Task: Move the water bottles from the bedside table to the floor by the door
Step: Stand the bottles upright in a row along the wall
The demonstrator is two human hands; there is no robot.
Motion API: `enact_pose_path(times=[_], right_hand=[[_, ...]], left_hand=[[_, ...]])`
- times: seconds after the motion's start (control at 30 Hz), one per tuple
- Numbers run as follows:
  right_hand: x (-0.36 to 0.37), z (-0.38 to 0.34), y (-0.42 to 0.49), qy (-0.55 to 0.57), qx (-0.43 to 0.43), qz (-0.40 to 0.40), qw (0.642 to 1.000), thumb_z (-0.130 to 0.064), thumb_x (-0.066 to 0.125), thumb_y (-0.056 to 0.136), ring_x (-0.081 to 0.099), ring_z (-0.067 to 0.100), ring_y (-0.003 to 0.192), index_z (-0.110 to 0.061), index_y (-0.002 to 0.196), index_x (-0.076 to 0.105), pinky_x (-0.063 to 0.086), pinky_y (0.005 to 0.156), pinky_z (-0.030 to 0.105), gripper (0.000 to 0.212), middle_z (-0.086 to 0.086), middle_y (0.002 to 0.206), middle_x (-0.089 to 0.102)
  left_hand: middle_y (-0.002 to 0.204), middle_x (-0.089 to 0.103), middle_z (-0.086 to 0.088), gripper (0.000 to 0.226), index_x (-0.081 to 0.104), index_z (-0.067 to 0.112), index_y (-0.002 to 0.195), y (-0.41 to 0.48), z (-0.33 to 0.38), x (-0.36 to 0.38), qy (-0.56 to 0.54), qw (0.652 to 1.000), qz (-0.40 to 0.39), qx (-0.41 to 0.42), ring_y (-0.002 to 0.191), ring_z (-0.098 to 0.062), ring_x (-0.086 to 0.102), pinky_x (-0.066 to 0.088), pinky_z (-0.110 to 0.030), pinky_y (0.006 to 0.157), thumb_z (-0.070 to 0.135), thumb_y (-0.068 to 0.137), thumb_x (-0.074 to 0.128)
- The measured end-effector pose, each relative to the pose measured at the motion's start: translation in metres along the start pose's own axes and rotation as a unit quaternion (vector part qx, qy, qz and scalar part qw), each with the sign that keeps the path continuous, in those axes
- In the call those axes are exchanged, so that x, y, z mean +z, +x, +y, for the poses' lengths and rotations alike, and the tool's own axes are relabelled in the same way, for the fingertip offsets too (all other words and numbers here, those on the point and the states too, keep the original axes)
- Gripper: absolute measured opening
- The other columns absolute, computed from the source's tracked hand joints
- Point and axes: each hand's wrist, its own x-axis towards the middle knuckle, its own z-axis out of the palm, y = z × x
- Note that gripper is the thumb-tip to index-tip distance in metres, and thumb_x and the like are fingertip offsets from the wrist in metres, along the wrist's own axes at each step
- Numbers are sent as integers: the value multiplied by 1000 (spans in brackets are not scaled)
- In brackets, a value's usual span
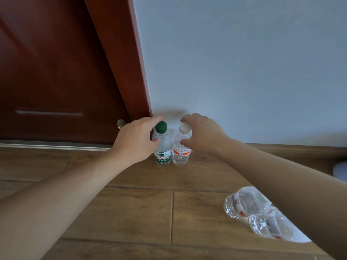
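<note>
Two clear water bottles stand upright and side by side on the wooden floor (131, 207), against the white wall right beside the door frame. The green-capped bottle (163, 147) has a green label; my left hand (135, 139) curls round its shoulder, thumb in front and fingers behind the cap. The white-capped bottle (181, 153) has an orange-red label; my right hand (202, 134) curls round its top, forefinger over the cap and thumb on the shoulder.
The red-brown door (56, 72) and its frame fill the left, with a metal door stop (121, 124) at the bottom. Two more clear bottles (242, 206) lie in a white plastic bag (293, 235) under my right forearm. A pale object (340, 171) shows at the right edge.
</note>
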Motion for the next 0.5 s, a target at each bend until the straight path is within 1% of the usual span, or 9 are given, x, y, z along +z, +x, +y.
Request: enact_pose_path(times=[0.07,0.17,0.23,0.27,0.33,0.4,0.47,0.5], right_hand=[[-3,3,-6,-5,2,-6,1000,-32,70,78,57,23,104,-24,132,47,47,83,34,60,-2,120,55],[-8,8,-17,-9,15,-16,1000,-34,70,77,57,24,109,-22,137,40,50,89,40,69,0,124,54],[-13,13,-23,-16,22,-20,999,-36,70,77,57,25,110,-18,135,41,50,90,42,67,2,123,54],[-17,15,-26,-21,25,-21,999,-38,71,78,57,26,110,-16,133,43,50,91,42,66,3,122,54],[-27,20,-34,-27,28,-26,999,-43,70,79,55,26,112,-15,132,45,48,94,42,65,4,124,54],[-39,24,-44,-30,24,-38,999,-45,68,81,52,24,119,-17,138,43,44,99,38,69,2,130,53],[-50,28,-59,-35,16,-40,998,-44,66,82,51,21,122,-21,141,42,42,99,33,68,-2,133,53],[-55,31,-67,-37,14,-38,999,-42,66,82,52,19,119,-22,140,43,42,97,31,65,-3,132,54]], left_hand=[[118,66,13,59,52,34,136,-2,0,-2,7,1000,6,-6,101,-13,65,46,-33,78,27,82,74],[127,62,10,63,51,30,138,-5,6,-9,15,1000,9,-10,111,-17,63,52,-45,87,30,81,75],[135,58,7,64,49,28,139,-8,12,-16,26,1000,7,-9,120,-19,58,51,-51,92,32,81,75],[137,56,7,64,49,27,140,-10,16,-19,30,1000,6,-4,123,-20,55,50,-52,93,33,82,75],[138,54,6,64,49,27,139,-13,25,-25,30,999,5,15,126,-20,52,49,-47,96,34,81,75],[139,53,7,65,49,26,140,-17,37,-30,25,999,-6,38,126,-19,50,45,-37,95,34,81,75],[140,50,9,67,47,28,142,-21,54,-33,13,998,-34,51,126,-15,49,41,-31,92,35,82,75],[141,49,11,68,46,29,143,-23,64,-34,1,997,-48,58,125,-14,51,42,-31,93,37,82,74]])
